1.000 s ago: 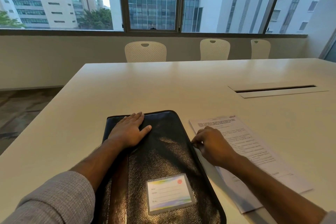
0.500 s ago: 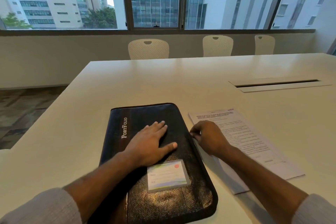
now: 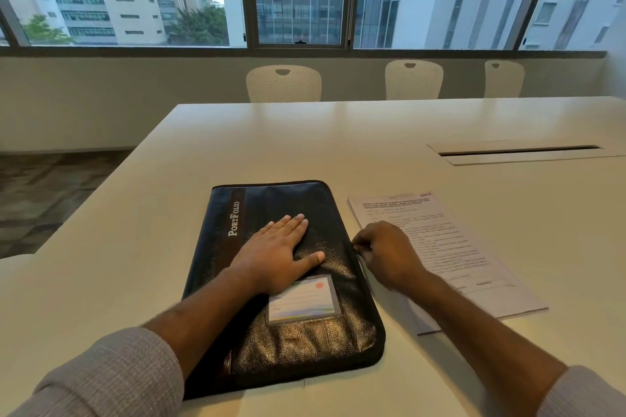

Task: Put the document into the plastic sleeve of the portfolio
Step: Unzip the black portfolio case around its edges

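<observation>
1. Nearest to the person, two forearms in grey knit sleeves (image 3: 111,379) reach out over the near edge of a white conference table (image 3: 338,139).
2. A black leather portfolio (image 3: 291,345) lies closed and flat on the table close to that near edge, its spine strip lettered "PortFolio" on the left and a clear card window (image 3: 303,300) on its cover.
3. The left hand (image 3: 276,254) lies palm down on the middle of the cover, fingers straight and together, thumb spread toward the right.
4. The right hand (image 3: 386,252) sits at the portfolio's right edge with fingers curled in, fingertips pinching at that edge; what exactly they pinch I cannot tell.
5. The document (image 3: 440,247), a printed sheet, lies flat on the table just beside the portfolio's right edge, outside it, partly under the right wrist and forearm.
6. Farther along toward the table's right side, a long cable slot (image 3: 518,151) is set into the top.
7. Beyond the far edge stand three white chairs (image 3: 284,83), then a row of windows (image 3: 299,0) showing buildings.
</observation>
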A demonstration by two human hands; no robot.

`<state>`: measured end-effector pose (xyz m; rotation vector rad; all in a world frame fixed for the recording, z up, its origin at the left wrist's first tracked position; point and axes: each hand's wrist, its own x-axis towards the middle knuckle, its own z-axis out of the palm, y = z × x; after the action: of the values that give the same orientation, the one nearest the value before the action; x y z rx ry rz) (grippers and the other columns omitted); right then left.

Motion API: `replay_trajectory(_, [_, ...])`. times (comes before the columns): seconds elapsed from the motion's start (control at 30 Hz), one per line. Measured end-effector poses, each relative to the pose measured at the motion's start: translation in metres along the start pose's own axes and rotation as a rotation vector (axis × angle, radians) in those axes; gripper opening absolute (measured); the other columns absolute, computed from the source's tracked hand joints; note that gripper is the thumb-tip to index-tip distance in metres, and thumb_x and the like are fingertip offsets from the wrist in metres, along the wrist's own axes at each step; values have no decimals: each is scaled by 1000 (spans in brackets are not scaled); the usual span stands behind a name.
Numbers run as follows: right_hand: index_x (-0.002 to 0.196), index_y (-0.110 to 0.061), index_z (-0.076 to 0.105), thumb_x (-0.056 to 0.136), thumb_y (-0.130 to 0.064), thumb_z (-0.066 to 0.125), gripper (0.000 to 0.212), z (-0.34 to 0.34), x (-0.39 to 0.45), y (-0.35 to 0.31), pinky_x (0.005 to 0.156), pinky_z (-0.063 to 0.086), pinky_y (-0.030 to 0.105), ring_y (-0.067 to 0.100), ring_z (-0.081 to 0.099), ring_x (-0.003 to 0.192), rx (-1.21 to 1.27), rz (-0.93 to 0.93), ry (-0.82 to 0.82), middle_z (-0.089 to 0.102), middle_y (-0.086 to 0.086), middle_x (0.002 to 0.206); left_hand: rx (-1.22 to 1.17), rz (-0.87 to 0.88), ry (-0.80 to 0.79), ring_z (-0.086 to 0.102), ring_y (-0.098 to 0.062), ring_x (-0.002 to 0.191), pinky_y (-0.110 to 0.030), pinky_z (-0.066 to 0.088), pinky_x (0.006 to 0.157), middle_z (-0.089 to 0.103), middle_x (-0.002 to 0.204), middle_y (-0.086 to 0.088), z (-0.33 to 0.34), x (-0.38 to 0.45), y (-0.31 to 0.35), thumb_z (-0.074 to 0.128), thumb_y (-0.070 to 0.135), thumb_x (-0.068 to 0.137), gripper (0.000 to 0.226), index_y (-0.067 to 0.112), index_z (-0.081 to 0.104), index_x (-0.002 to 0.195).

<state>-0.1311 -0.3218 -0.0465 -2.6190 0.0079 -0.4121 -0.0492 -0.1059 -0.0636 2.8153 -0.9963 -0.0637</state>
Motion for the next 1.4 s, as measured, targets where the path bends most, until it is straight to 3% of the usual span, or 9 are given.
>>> replay_trajectory(0.33, [88, -18, 77, 84, -20, 68, 10, -11, -39, -2, 60, 35, 8, 8, 59, 69, -7, -39, -2, 72, -3, 79, 15, -42, -5, 1, -9, 148, -29, -5, 110, 1, 163, 11, -1, 2, 2, 9, 90, 74, 100, 31, 2, 154])
replay_trajectory(0.6, [92, -20, 77, 86, -18, 67, 13, -22, -78, -10, 58, 30, 6, 3, 53, 64, 1, -34, -24, 72, -6, 82, 30, -51, -34, 1, -12, 149, -33, 0, 116, 2, 163, 9, -7, -2, 8, 17, 84, 81, 93, 29, 3, 155])
replay_trajectory(0.83, [89, -23, 78, 85, -13, 67, 15, -29, -111, -11, 60, 36, 9, 3, 53, 69, 28, 10, -34, 59, -19, 72, 45, -54, -35, 2, -13, 149, -36, 2, 118, 3, 164, 8, -7, -1, 8, 15, 85, 79, 95, 28, 4, 155])
replay_trajectory(0.97, [84, -21, 77, 84, -14, 67, 12, -27, -113, -12, 61, 39, 11, 2, 53, 68, 36, 32, 1, 65, -14, 73, 33, -94, -15, 6, -16, 149, -37, 5, 119, 7, 164, 4, -11, -9, 18, 23, 76, 88, 87, 24, 10, 155])
replay_trajectory(1.07, [84, -20, 77, 83, -17, 68, 10, -26, -109, -14, 62, 40, 11, 2, 54, 65, 27, 35, 18, 71, -7, 76, 4, 4, 15, 11, -15, 149, -34, 7, 116, 12, 163, 4, -11, -31, 37, 25, 74, 89, 82, 25, 16, 154])
replay_trajectory(1.27, [83, -19, 77, 84, -17, 68, 9, -28, -100, -19, 58, 34, 7, 4, 55, 63, 19, 67, 20, 70, -6, 75, -56, 152, -81, -14, 2, 142, -28, -7, 113, -11, 155, 25, -3, -82, 44, 14, 92, 74, 90, 46, -4, 150])
replay_trajectory(1.4, [81, -18, 76, 86, -17, 67, 11, -27, -106, -23, 58, 33, 8, 2, 55, 64, 48, 98, 9, 61, -13, 69, -16, 179, -72, -17, 3, 142, -27, -8, 113, -13, 156, 25, -2, -84, 36, 10, 90, 77, 89, 44, -9, 150])
